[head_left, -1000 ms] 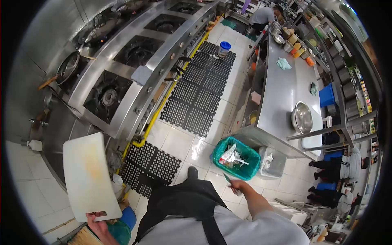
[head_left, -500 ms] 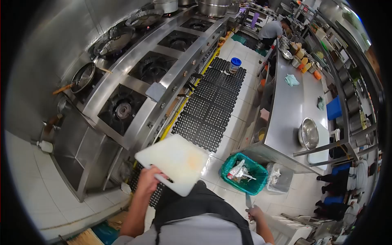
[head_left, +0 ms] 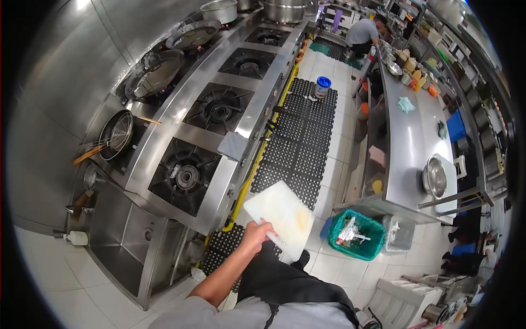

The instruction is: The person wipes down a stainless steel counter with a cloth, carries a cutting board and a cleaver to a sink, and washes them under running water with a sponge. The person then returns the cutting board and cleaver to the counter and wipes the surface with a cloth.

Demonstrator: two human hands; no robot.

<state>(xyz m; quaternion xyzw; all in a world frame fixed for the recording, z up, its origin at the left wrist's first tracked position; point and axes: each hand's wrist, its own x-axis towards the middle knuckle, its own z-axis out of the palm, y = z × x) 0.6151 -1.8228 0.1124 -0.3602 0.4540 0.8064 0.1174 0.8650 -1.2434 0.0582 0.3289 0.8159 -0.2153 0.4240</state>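
My left hand (head_left: 257, 236) grips a white cutting board (head_left: 286, 213) by its handle slot, with the fingers wrapped over the edge. The board is tilted, held out before my dark apron (head_left: 290, 282) and above the floor. A brownish stain marks its right side. My right hand is out of the frame, and so is the knife it held earlier. Left of the board runs a steel stove (head_left: 198, 226) with several burners. To the right of the board stands a bin with a green liner (head_left: 378, 246), with rubbish inside.
A steel sink (head_left: 109, 263) lies at the lower left. Black perforated mats (head_left: 298, 134) cover the aisle floor. On the right, a steel counter (head_left: 402, 142) carries a metal bowl (head_left: 435, 176). A blue-lidded tub (head_left: 322, 86) stands on the mat. Another person (head_left: 361, 34) bends down at the far end.
The view has swung left, bringing more of the sink into sight. My left hand still holds the board, now farther right in the frame. My right hand and its knife have left the view.
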